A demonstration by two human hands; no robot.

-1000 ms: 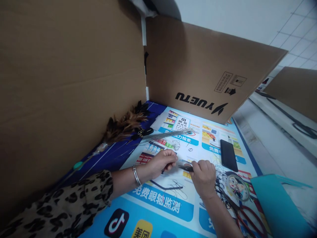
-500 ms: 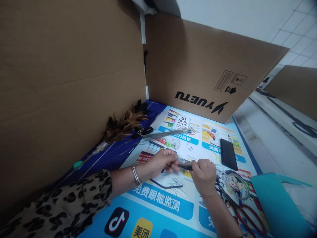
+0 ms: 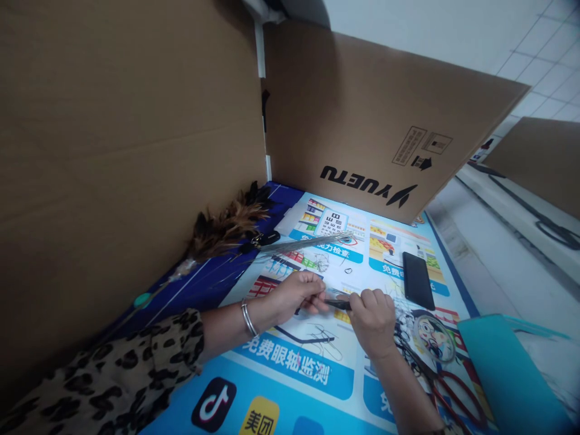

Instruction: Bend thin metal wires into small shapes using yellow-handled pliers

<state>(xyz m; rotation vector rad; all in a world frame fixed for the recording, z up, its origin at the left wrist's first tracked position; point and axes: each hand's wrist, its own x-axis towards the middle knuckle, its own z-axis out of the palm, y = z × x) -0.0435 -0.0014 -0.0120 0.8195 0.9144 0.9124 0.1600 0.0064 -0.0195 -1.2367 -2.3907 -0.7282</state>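
My right hand [image 3: 372, 319] is closed around dark pliers [image 3: 339, 304], whose narrow jaws point left and reach my left fingertips. My left hand [image 3: 302, 296] pinches what looks like a thin wire [image 3: 334, 292] beside the jaws; its end is hidden by the fingers. Behind both hands lies a bundle of straight metal wires [image 3: 310, 243]. Short bent wire pieces [image 3: 319, 337] are scattered in front of my hands, and a small dark loop [image 3: 348, 270] rests behind them.
A black phone [image 3: 417, 281] lies right of my hands. Nearer are a tape roll [image 3: 449, 350], red-handled scissors [image 3: 461, 393] and a teal sheet-like object [image 3: 507, 374]. At the left lies a feather duster [image 3: 229, 228]. Cardboard walls [image 3: 362, 121] stand behind and left.
Almost nothing differs. Both hands keep their grip and place, and the view has shifted very slightly.
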